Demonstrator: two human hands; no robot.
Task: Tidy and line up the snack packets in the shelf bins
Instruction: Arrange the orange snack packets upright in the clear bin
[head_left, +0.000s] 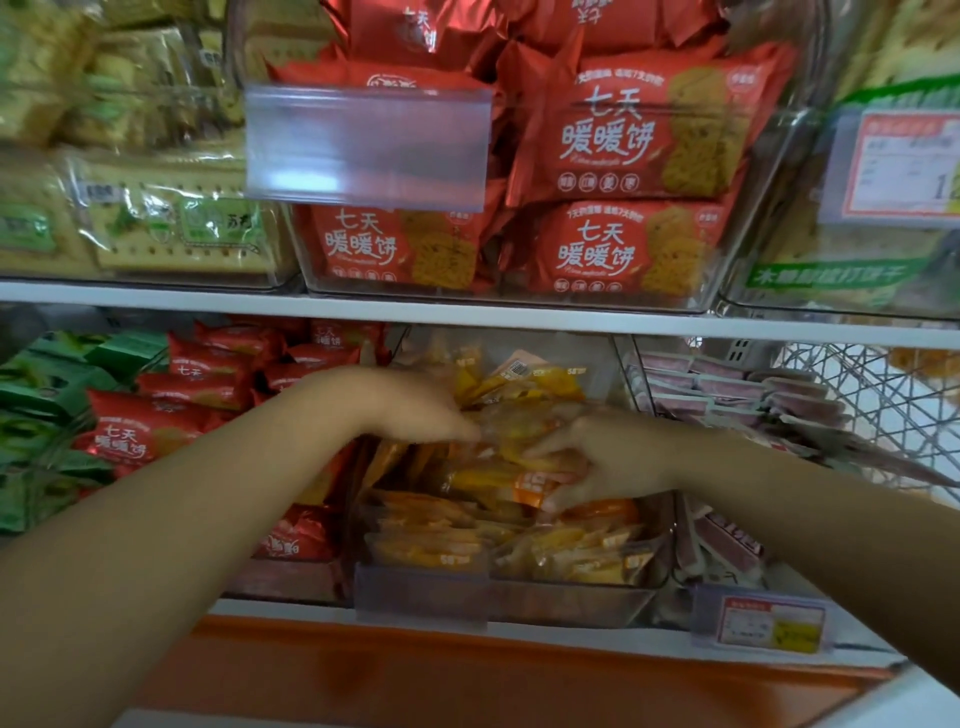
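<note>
Head view is showing the clear plastic bin mid-front on the white lower shelf, right hand fingers curling round yellow-orange translucent snack packets inside; the left hand is blurring, its grip unclear. Gently squaring packets against the front wall is looking best

White upper shelf, red-packet bin on it, lower shelf, yellow-packet bin on it
</note>
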